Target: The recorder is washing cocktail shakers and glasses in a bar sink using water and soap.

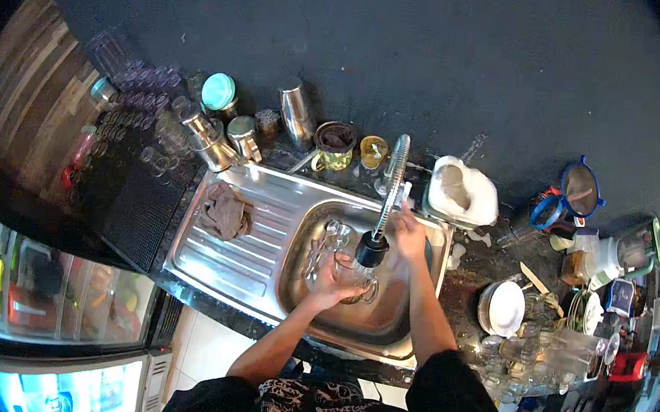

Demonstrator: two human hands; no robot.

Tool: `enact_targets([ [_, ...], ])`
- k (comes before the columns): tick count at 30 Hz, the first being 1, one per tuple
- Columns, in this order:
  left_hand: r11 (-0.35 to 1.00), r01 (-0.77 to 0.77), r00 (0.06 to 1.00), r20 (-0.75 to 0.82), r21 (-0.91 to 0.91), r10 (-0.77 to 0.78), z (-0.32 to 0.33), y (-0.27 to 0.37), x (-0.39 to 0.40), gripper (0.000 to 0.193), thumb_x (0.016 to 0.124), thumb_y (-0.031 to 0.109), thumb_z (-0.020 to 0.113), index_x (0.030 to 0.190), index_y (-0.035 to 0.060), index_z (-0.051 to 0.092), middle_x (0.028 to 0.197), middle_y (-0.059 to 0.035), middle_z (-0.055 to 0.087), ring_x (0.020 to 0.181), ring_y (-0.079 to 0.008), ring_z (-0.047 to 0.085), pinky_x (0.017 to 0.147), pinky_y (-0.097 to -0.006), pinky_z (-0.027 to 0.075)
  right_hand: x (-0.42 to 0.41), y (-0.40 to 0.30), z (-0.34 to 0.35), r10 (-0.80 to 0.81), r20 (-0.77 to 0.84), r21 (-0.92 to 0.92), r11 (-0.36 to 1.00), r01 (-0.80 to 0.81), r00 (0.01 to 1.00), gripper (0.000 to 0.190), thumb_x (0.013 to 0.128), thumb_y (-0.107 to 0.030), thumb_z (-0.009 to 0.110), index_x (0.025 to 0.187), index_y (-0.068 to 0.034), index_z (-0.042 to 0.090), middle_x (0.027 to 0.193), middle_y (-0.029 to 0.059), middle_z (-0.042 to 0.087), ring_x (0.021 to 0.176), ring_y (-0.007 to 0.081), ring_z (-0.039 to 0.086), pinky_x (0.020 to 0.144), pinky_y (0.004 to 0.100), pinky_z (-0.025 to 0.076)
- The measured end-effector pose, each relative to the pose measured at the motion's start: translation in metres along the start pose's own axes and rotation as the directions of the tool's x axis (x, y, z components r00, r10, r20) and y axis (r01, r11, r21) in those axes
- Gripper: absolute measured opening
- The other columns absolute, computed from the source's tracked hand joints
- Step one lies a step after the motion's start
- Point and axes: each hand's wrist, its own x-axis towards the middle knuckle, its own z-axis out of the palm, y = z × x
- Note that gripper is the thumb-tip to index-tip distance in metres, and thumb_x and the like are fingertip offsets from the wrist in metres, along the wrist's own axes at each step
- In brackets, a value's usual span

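Observation:
My left hand (334, 285) holds a clear glass mug (353, 276) by its side, tilted over the basin of a stainless steel sink (380, 329). Directly above the mug hangs the black spray head (372, 249) of a spring-neck faucet (396, 177). My right hand (408, 232) is at the faucet's base, by the handle; its fingers are partly hidden, so I cannot tell whether they grip it. More glassware (336, 234) lies at the left of the basin. A crumpled brown cloth (225, 212) rests on the ribbed drainboard (239, 263).
Metal shakers (296, 112), a camouflage-pattern mug (333, 157) and a white container (463, 190) line the wall side. White bowls (505, 309) and crowded glasses (556, 350) occupy the counter at right. A black mat (139, 216) and glasses (160, 158) stand at left.

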Motion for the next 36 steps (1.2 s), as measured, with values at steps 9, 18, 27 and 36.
enact_targets([
  [9, 0.924, -0.203, 0.978, 0.022, 0.323, 0.207, 0.004, 0.006, -0.012, 0.072, 0.054, 0.004, 0.072, 0.114, 0.0011, 0.031, 0.104, -0.0125, 0.046, 0.098, -0.0213, 0.047, 0.087, -0.034, 0.038, -0.133, -0.115, 0.056, 0.752, -0.356, 0.65, 0.626, -0.431, 0.554, 0.031, 0.079, -0.017, 0.05, 0.051, -0.004, 0.048, 0.05, -0.002, 0.043, 0.047, 0.0084, 0.038, 0.042, 0.0281, 0.028],
  [18, 0.99, 0.035, 0.99, 0.134, 0.134, -0.053, -0.08, 0.021, -0.019, 0.064, 0.066, -0.002, 0.056, 0.124, 0.0106, 0.033, 0.121, -0.0092, 0.044, 0.113, -0.0202, 0.041, 0.09, -0.0361, 0.033, -0.12, -0.105, 0.062, 0.774, -0.371, 0.674, 0.605, -0.425, 0.513, 0.033, 0.077, -0.016, 0.051, 0.047, -0.004, 0.045, 0.045, -0.0023, 0.038, 0.042, 0.0088, 0.033, 0.04, 0.0301, 0.025],
  [27, 0.988, -0.028, 0.992, 0.125, 0.152, 0.009, -0.094, 0.03, -0.03, 0.06, 0.065, -0.002, 0.058, 0.12, 0.0099, 0.037, 0.111, -0.0072, 0.051, 0.104, -0.0188, 0.047, 0.083, -0.0332, 0.039, -0.142, -0.043, 0.079, 0.694, -0.5, 0.438, 0.719, -0.539, 0.519, 0.029, 0.076, -0.018, 0.049, 0.05, -0.008, 0.042, 0.045, 0.0005, 0.039, 0.039, 0.0112, 0.035, 0.038, 0.0314, 0.027],
  [36, 0.992, 0.056, 0.993, 0.1, 0.116, -0.068, -0.068, 0.022, -0.03, 0.059, 0.066, -0.001, 0.059, 0.12, 0.0104, 0.038, 0.113, -0.0078, 0.049, 0.106, -0.0183, 0.045, 0.085, -0.0316, 0.037, -0.131, -0.09, 0.055, 0.826, -0.257, 0.752, 0.497, -0.433, 0.502, 0.028, 0.08, -0.015, 0.049, 0.053, -0.012, 0.042, 0.047, -0.0038, 0.035, 0.037, 0.008, 0.034, 0.033, 0.0269, 0.023],
])
